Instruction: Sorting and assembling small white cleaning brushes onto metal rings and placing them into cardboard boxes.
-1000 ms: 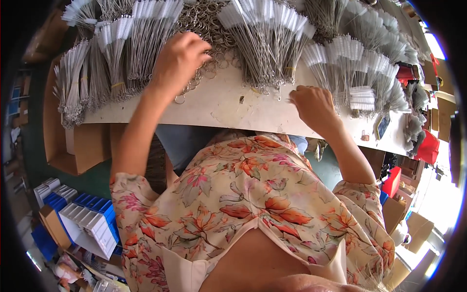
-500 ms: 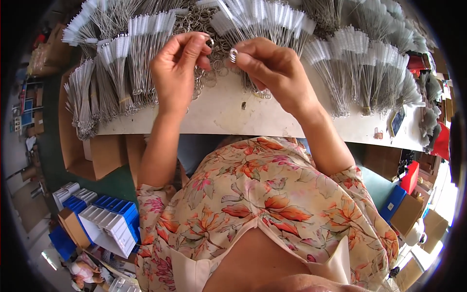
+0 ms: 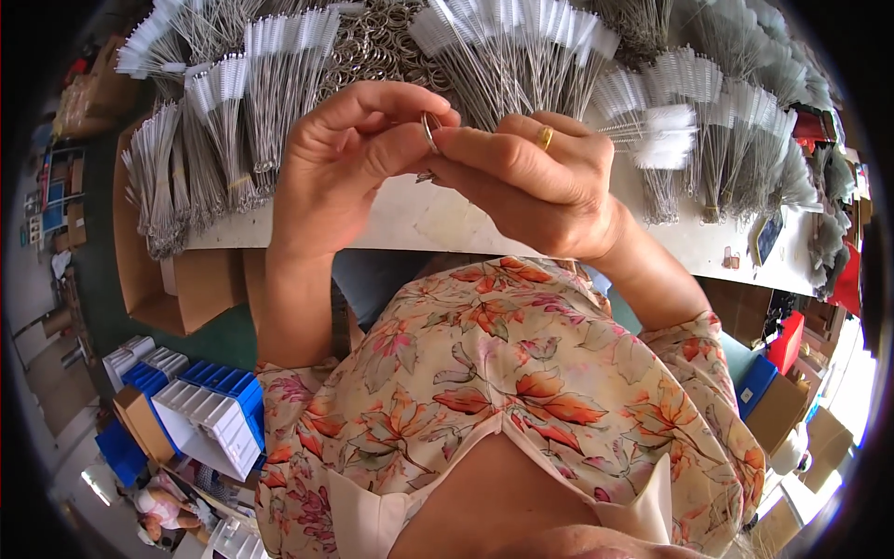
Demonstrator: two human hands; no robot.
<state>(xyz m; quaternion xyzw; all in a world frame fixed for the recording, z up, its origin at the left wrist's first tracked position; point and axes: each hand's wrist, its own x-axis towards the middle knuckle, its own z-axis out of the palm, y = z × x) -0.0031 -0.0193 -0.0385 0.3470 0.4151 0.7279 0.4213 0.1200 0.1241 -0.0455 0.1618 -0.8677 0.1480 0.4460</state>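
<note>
My left hand [image 3: 340, 172] is raised over the near part of the table. Its thumb and fingertips pinch a silver metal split ring [image 3: 429, 132]. Against it, the fingertips of my right hand [image 3: 549, 186] press close, closed around a few thin wire-handled brushes. The white bristle heads of these brushes [image 3: 666, 138] stick out to the right, behind the hand. Their handle ends lie at the ring, mostly covered by my fingers. Whether the ring passes through them I cannot tell. A gold-coloured ring [image 3: 545, 137] sits on a right finger.
A heap of metal rings [image 3: 382, 47] lies beyond my hands. Bundles of wire brushes [image 3: 293, 88] line the left, with more brushes [image 3: 517, 61] at the centre back and others [image 3: 717, 130] at right. The white tabletop [image 3: 447, 224] ends just before my body. An open cardboard box [image 3: 209, 293] stands below left.
My hands were apart, with a ring in the left and small shiny loops at the right fingertips. Now they meet at the ring, and brush heads show beyond my turned right hand.
</note>
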